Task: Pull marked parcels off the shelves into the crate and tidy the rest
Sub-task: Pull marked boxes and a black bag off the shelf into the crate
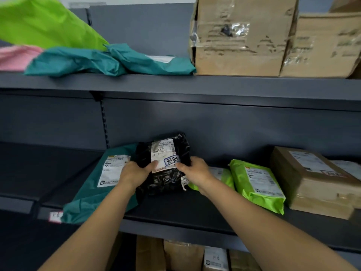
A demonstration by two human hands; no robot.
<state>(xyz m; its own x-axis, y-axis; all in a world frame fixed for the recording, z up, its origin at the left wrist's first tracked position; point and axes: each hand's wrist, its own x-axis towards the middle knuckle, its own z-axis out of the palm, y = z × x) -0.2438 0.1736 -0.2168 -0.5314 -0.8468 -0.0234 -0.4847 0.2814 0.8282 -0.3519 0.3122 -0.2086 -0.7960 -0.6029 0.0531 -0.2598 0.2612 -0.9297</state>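
Both hands were on the black parcel (166,181) at the middle shelf (185,208), pretty much dead centre of the view. The left hand (136,173) gripped its left edge w/ the thumb pressed on the white label (161,151), and the right hand (195,169) gripped the right edge, thumb just by the blue-boxed handwritten mark (171,160) on that label. Parcel was tipped up so the label faced the camera, lower end down by the shelf board, couldn't tell if it actually touched. It overlapped the right side of a teal mailer (93,200) lying flat to the left, which hung a bit over the shelf's front lip. To the right: a second green mailer (224,175) partly hidden behind the right wrist, then a lime green mailer (257,184), then a brown taped box (312,182) w/ its own label. The upper shelf (175,85) had teal bags (78,61), a lime bag (39,22), a pink bag (15,57) at far left and 2 battered cardboard boxes (240,36). A few more cartons (183,255) sat on the level below
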